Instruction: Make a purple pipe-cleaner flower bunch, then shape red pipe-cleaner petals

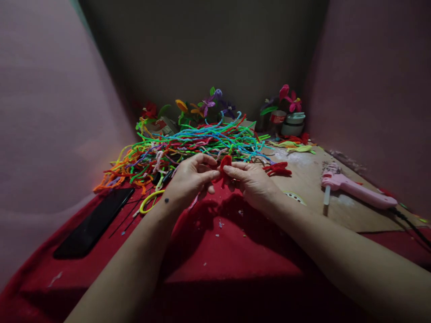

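Between my two hands, above the red cloth (222,251), is a red pipe cleaner (226,160) bent into a small loop. My right hand (252,181) pinches it between thumb and finger. From the other side, my left hand (193,175) has its thumb and fingers closed at the loop's lower left edge; the exact grip there is partly hidden. Just right of my right hand lie red pipe cleaner petals (278,169). A heap of colourful pipe cleaners (202,139) spreads right behind both hands.
A black phone (94,224) and yellow-handled scissors (150,202) lie left. On the cardboard (299,175) at right rests a pink glue gun (357,190) with a cord. Behind stand pipe cleaner flowers (208,104) and a lidded white jar (293,124).
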Motion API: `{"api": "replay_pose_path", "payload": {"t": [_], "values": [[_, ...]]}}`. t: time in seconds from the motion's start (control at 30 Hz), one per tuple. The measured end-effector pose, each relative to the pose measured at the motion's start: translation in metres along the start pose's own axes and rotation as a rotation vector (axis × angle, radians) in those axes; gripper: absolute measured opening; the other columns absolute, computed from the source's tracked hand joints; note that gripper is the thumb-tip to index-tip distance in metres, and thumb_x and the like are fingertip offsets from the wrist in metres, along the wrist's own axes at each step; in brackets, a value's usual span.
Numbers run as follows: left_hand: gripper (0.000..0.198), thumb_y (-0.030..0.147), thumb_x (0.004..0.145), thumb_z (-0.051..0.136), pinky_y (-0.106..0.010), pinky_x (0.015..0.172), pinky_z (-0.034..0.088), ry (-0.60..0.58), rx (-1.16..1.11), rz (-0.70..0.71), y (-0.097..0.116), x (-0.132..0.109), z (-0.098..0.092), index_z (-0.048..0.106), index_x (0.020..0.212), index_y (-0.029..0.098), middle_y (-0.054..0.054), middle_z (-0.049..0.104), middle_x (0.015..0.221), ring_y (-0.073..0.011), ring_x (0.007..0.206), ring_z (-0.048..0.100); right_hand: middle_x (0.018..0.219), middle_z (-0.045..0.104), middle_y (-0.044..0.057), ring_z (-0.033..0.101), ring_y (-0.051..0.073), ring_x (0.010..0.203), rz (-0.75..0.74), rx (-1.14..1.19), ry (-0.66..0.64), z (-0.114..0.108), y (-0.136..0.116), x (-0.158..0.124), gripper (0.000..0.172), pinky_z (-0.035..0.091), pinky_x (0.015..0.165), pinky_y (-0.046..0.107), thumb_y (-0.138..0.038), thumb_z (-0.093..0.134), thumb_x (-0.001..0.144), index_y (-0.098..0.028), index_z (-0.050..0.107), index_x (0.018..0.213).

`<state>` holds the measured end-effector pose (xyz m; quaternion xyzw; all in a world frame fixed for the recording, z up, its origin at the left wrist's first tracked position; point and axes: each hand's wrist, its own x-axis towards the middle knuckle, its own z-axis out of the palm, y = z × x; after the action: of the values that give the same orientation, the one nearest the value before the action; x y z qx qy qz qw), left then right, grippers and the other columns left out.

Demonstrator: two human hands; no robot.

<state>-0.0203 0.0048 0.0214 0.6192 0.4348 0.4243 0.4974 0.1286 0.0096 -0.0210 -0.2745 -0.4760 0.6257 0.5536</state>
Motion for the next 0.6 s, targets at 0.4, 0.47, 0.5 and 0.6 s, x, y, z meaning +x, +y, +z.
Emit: {"api": "replay_pose_path", "payload": {"t": [0.4, 0.47, 0.5, 0.6], "values": [[0.02, 0.028, 0.067, 0.07, -0.014, 0.036, 0.021, -0.049, -0.115, -0.058, -0.0018, 0.003, -0.0115, 0.063, 0.08, 0.015, 0.006, 0.049, 0.052, -0.0014, 0.038, 0.035, 0.05, 0.053, -0.002, 0.04, 0.006, 0.043, 0.006, -0.169, -0.115, 0.0021, -0.0054, -0.0049, 0.02, 0.029, 0.046, 0.023, -0.028, 0.062, 0.072, -0.013, 0.062, 0.058], [0.02, 0.03, 0.068, 0.07, -0.014, 0.036, 0.022, -0.023, -0.098, -0.068, -0.0027, 0.0035, -0.0118, 0.059, 0.072, 0.014, 0.005, 0.051, 0.053, -0.0015, 0.038, 0.037, 0.049, 0.053, -0.002, 0.041, 0.006, 0.042, -0.003, -0.133, -0.058, 0.0018, -0.0054, -0.0032, 0.019, 0.03, 0.045, 0.023, -0.027, 0.064, 0.07, -0.013, 0.061, 0.058], [0.022, 0.031, 0.068, 0.069, -0.014, 0.036, 0.021, -0.007, -0.084, -0.073, -0.0032, 0.0037, -0.0116, 0.057, 0.07, 0.014, 0.004, 0.051, 0.053, -0.0016, 0.038, 0.037, 0.049, 0.054, -0.002, 0.043, 0.007, 0.041, -0.003, -0.09, -0.026, 0.0013, -0.0052, -0.0019, 0.016, 0.031, 0.044, 0.023, -0.026, 0.065, 0.069, -0.013, 0.061, 0.06], [0.022, 0.031, 0.068, 0.069, -0.015, 0.034, 0.022, -0.018, -0.03, -0.103, -0.0038, 0.0036, -0.0088, 0.057, 0.074, 0.014, 0.005, 0.05, 0.05, -0.0028, 0.036, 0.038, 0.051, 0.056, -0.002, 0.047, 0.008, 0.042, 0.017, 0.063, 0.047, -0.0008, -0.0039, 0.0021, 0.011, 0.033, 0.043, 0.022, -0.023, 0.067, 0.065, -0.013, 0.063, 0.066]]}}
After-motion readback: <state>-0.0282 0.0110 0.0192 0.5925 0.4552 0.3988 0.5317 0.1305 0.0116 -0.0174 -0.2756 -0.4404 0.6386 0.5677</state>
